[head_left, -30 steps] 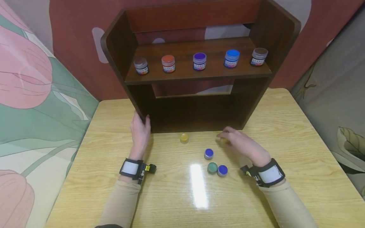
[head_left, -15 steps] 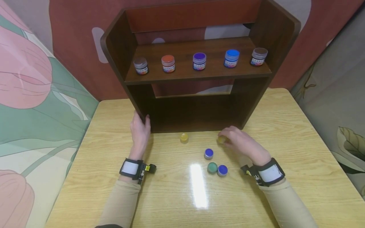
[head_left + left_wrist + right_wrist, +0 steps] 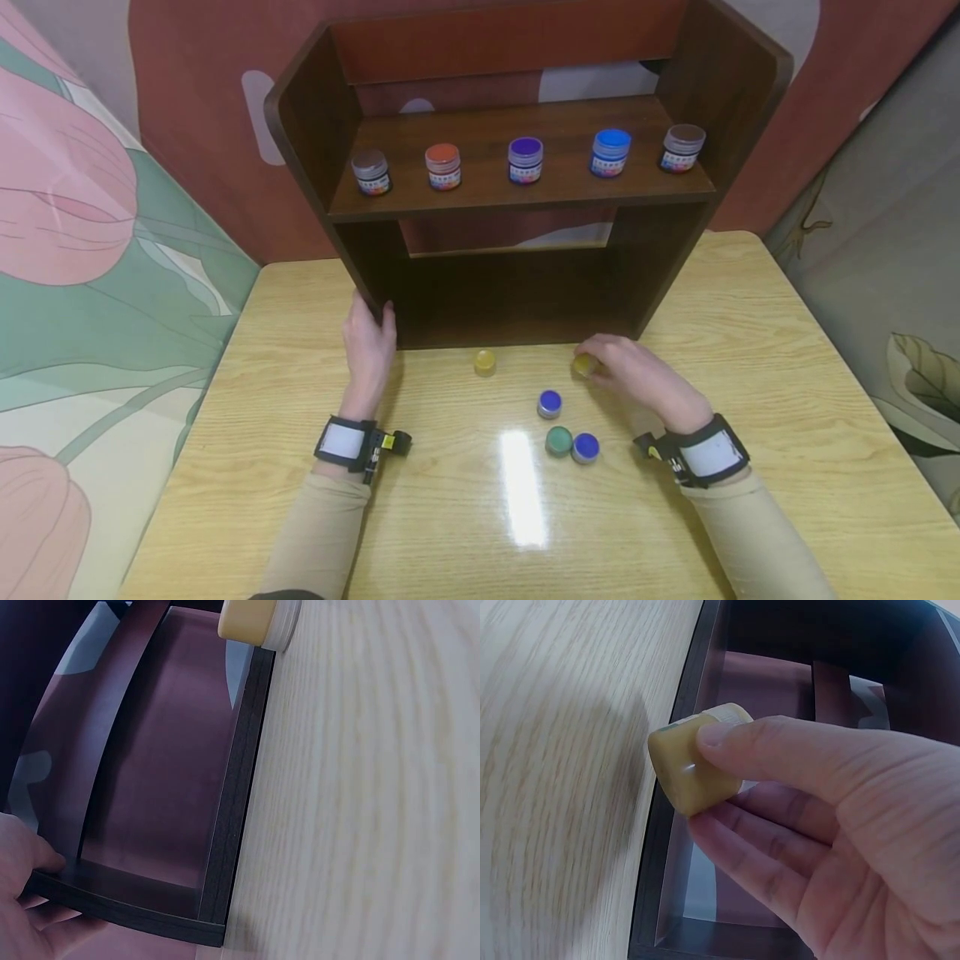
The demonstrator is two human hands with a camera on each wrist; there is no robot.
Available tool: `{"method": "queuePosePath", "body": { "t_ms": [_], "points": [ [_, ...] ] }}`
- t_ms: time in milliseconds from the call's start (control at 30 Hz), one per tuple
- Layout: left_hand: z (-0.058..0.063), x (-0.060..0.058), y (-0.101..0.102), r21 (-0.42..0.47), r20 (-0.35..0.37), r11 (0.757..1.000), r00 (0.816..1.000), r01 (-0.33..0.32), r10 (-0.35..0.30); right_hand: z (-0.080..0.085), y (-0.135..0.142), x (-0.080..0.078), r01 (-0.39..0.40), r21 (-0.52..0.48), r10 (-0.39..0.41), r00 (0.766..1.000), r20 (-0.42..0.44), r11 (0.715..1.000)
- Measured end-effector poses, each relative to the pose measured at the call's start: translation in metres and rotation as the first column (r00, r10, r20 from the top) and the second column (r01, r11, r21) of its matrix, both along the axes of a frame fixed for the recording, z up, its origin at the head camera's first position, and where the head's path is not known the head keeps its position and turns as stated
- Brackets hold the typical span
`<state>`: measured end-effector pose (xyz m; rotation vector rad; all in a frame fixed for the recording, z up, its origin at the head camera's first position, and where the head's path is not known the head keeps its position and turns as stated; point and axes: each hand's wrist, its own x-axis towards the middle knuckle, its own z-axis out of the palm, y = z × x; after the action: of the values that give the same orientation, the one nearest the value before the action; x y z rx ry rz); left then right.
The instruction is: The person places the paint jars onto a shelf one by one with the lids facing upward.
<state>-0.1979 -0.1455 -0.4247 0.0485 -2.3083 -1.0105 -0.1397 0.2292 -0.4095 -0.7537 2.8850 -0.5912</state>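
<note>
A dark brown wooden shelf [image 3: 517,304] stands at the back of the table. My left hand [image 3: 367,346] grips the lower part of its left side panel, thumb on the inner face in the left wrist view. Just before the shelf's right end, my right hand [image 3: 637,379] pinches a small yellow paint jar [image 3: 694,765] between thumb and fingers. It looks tilted in the right wrist view. A second yellow paint jar [image 3: 485,362] sits in front of the shelf's middle. Nearer to me are two blue-lidded jars, one by itself [image 3: 550,404], the other [image 3: 585,448] beside a green-lidded jar [image 3: 558,442].
On the upper board stand several labelled paint jars: grey-brown [image 3: 372,172], orange-red [image 3: 443,167], purple [image 3: 525,160], blue [image 3: 611,152] and brown [image 3: 682,148]. The light wooden table [image 3: 255,417] meets patterned cloth at the left, back and right.
The yellow jar under my right hand has shifted slightly left and shows more between my fingers, which now pinch it. The left hand has stayed on the side panel.
</note>
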Motion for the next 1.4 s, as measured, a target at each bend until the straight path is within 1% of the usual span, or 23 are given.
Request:
{"method": "queuePosePath", "body": {
  "t_ms": [500,733,1400],
  "points": [
    [0.0003,-0.0003,-0.0002,0.001,0.006,1.000,1.000,-0.002,0.002,-0.0030,0.0045,-0.0014,-0.037,0.001,0.037,0.999,-0.037,0.999],
    [0.0004,-0.0004,-0.0001,0.004,0.006,1.000,1.000,0.002,-0.002,-0.0044,0.0040,-0.0021,-0.046,-0.005,0.046,0.998,-0.039,0.999],
    [-0.0006,-0.0008,0.0003,-0.006,0.006,1.000,1.000,-0.007,0.008,-0.0083,0.0050,-0.0043,-0.027,0.009,0.027,1.000,-0.014,1.000]
  ]
}}
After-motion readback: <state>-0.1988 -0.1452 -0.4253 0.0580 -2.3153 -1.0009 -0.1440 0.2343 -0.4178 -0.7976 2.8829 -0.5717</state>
